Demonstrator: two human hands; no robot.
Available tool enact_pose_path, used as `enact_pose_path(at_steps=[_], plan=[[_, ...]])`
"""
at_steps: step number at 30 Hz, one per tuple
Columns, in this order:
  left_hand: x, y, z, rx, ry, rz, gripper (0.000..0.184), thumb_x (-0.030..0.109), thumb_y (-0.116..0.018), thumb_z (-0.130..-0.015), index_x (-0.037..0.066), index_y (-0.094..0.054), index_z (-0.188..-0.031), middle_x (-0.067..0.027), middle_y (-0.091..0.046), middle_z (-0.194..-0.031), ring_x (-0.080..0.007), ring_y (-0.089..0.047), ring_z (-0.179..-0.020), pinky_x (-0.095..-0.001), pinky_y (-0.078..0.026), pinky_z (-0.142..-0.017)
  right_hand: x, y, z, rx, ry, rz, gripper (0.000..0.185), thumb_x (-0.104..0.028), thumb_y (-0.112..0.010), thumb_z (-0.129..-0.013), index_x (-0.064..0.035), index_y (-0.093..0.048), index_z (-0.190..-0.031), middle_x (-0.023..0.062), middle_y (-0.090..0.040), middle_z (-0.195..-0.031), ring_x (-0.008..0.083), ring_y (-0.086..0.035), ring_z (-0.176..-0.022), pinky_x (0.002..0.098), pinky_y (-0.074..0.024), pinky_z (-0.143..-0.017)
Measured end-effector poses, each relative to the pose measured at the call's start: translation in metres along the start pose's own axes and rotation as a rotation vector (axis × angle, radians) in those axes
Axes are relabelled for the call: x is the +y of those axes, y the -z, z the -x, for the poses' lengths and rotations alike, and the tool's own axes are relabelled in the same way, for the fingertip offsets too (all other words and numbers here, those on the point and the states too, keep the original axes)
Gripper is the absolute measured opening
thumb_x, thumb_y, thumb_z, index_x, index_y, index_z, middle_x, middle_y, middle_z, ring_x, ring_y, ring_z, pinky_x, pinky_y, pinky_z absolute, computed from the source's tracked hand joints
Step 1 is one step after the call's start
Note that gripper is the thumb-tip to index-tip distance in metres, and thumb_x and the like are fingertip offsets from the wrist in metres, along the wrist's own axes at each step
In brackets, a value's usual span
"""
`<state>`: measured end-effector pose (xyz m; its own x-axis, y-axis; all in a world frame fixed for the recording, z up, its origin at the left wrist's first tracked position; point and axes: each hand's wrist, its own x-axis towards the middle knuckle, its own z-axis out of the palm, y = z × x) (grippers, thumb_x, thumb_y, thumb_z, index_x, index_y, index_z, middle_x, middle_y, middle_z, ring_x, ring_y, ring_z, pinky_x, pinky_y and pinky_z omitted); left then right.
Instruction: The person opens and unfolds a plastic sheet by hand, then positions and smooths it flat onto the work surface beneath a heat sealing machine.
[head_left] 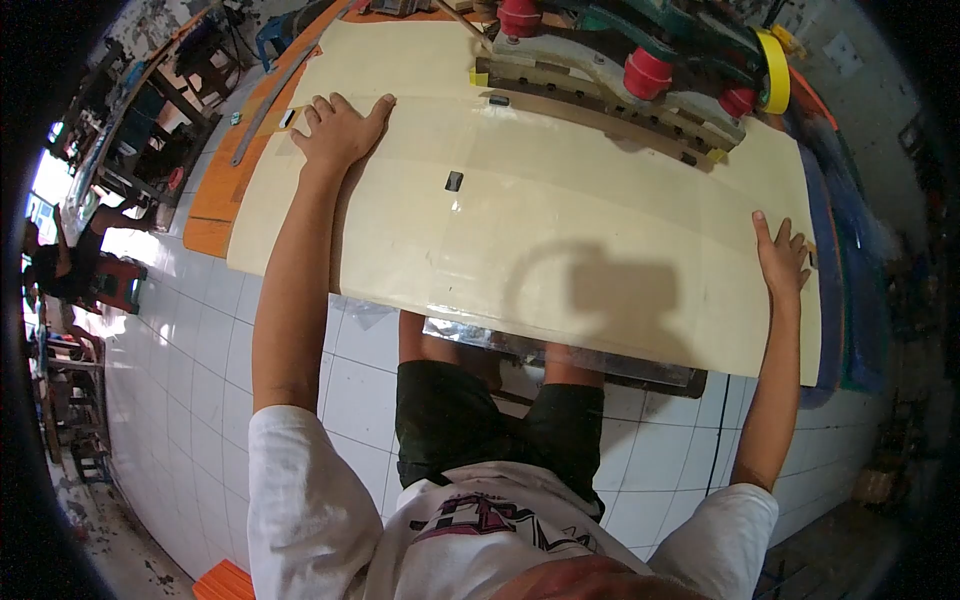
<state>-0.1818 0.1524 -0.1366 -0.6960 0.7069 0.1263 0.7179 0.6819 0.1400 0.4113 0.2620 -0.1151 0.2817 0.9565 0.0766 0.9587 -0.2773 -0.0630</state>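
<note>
A large cream sheet (500, 240) lies across the work surface in front of me. My left hand (340, 130) rests on its upper left part, fingers spread and holding nothing. On the sheet's right edge lies my right hand (782, 255), its fingers apart. Between the hands, a small dark rectangular piece (454, 181) sits on the sheet. Above it stands a green machine with red knobs (648, 73) and a long slotted metal bar (600, 100). A small white-and-dark piece (287, 118) is just left of my left hand.
An orange wooden table edge (208, 215) and a metal ruler (262, 112) are at the left. A yellow ring (773, 70) is on the machine's right end. Blue material (850, 270) hangs at the right. A seated person (62, 255) is far left.
</note>
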Motion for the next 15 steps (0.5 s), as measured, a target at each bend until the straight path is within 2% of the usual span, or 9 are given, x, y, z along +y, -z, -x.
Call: enact_pose_path(at_steps=[3, 10, 15], plan=[[-0.001, 0.0, 0.004, 0.036, -0.029, 0.049, 0.107, 0.079, -0.035, -0.082, -0.007, -0.028, -0.146, -0.0299, -0.021, -0.153, -0.0421, -0.013, -0.145, -0.066, -0.007, -0.111, 0.002, -0.003, 0.0, 0.008, 0.013, -0.014, 0.107, -0.086, -0.03, -0.079, -0.0098, -0.021, -0.153, 0.027, -0.012, -0.156, 0.0419, -0.007, -0.146, 0.0617, -0.0048, -0.114], [0.005, 0.005, 0.0, -0.02, 0.028, -0.035, 0.105, 0.08, -0.031, -0.082, -0.001, -0.026, -0.149, -0.0248, -0.019, -0.155, -0.037, -0.012, -0.147, -0.0634, -0.006, -0.113, 0.0, 0.0, 0.004, 0.034, 0.001, -0.021, 0.108, -0.087, -0.03, -0.078, -0.0091, -0.021, -0.152, 0.0284, -0.012, -0.156, 0.0427, -0.008, -0.146, 0.0626, -0.005, -0.113], [0.004, 0.002, 0.001, 0.015, 0.018, -0.026, 0.102, 0.078, -0.034, -0.083, -0.002, -0.031, -0.146, -0.027, -0.021, -0.154, -0.0394, -0.014, -0.146, -0.0657, -0.007, -0.112, 0.002, -0.004, -0.002, 0.03, 0.001, -0.002, 0.107, -0.087, -0.031, -0.078, -0.0089, -0.023, -0.152, 0.029, -0.013, -0.155, 0.0418, -0.008, -0.146, 0.063, -0.0059, -0.113]])
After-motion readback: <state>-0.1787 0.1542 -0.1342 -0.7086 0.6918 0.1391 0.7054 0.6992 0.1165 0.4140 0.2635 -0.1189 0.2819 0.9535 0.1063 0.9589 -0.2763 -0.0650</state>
